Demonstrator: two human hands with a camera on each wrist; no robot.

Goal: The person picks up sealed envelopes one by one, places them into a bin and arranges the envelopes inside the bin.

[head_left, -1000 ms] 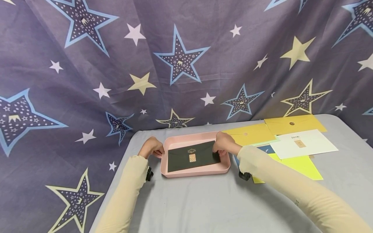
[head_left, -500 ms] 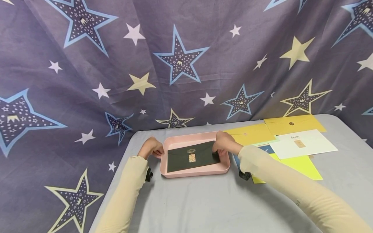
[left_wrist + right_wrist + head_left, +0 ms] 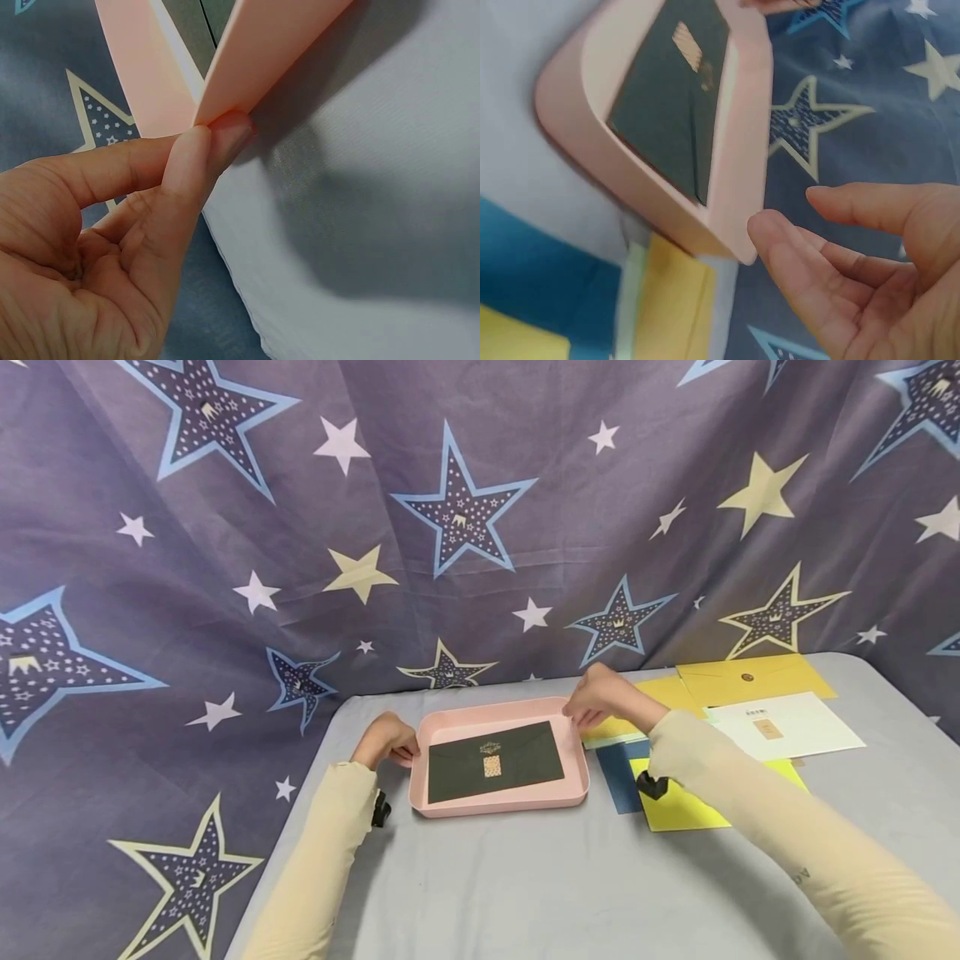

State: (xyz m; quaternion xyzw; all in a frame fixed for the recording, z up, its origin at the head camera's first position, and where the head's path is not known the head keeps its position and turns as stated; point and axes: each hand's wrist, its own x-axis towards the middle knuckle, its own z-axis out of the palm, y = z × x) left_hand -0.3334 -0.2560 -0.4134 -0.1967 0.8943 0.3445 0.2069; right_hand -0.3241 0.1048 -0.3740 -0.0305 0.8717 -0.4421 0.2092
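The left hand (image 3: 387, 739) pinches the left edge of a pink rectangular tray (image 3: 498, 810) with a dark paper envelope (image 3: 461, 772); the right hand (image 3: 603, 697), half-spread, empty, stays near far-right corner.

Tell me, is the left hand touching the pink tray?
Touching. The left wrist view shows it: the fingertips of the left hand pinch the rim of the pink tray, with no gap between.

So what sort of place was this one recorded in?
Probably a makeshift indoor recording spot: a star-print curtain hangs right behind a grey-covered table, on which sits a pink tray holding a dark green envelope.
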